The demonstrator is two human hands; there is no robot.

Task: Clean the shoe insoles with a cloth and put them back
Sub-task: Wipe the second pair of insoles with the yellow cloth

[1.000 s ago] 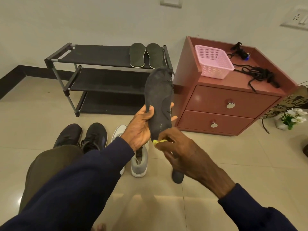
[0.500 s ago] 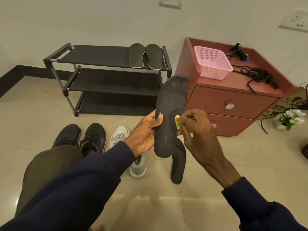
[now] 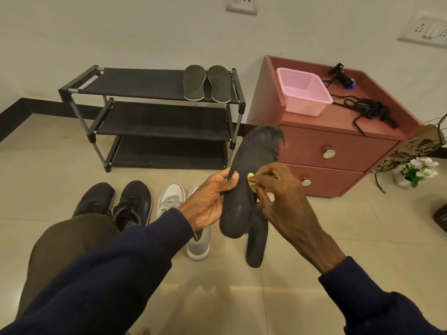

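The shoe rack [image 3: 150, 117] is a three-tier frame of grey metal tubes with black fabric shelves, set against the wall. In front of its left half, on glossy beige tiles, sits a pair of black lace-up sneakers [image 3: 131, 201]. A pair of grey-and-white sneakers [image 3: 170, 198] sits in front of its middle. At the right end of the rack's top shelf two flat, dark, pale-edged insoles [image 3: 194, 82] lie side by side.

In front of the rack's right end the left hand [image 3: 210, 201] holds the black insole [image 3: 251, 165] in the air, heel down and toe tilted up to the right. The thumb presses across its face and the other fingers curl behind it. The insole looks matte and felt-like, with a frayed, torn toe edge; a small mark near its heel is too small to read. The right hand [image 3: 278, 194] pinches a small wad of yellow cloth [image 3: 251, 182] in bunched fingertips against the insole's right edge. A second black insole [image 3: 256, 247] lies on the floor, farther out from the rack's right end.

Right of the rack stands a reddish-brown two-drawer cabinet [image 3: 338, 151] with round metal knobs. It carries a pink perforated plastic basket [image 3: 302, 93] and black cables [image 3: 370, 110].
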